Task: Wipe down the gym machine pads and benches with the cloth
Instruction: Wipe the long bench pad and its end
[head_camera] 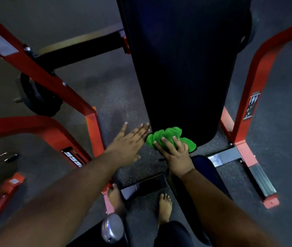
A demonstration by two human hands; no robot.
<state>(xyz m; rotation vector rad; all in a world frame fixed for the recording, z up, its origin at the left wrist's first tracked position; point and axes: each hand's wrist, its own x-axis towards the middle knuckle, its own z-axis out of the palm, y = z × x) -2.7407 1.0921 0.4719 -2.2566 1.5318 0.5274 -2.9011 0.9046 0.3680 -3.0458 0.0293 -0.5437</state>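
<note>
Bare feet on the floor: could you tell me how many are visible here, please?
2: the left foot beside the red frame base, the right foot on the floor nearer the bench pad.

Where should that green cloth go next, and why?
Probably forward, up along the black bench pad. The right hand holds the green cloth bunched at the pad's near end, so nearly its whole length lies ahead. The left hand lies flat beside its edge.

Single head-worn view, steeply downward, close above bench pad (pixel 180 72) and floor (pixel 106 90).
</note>
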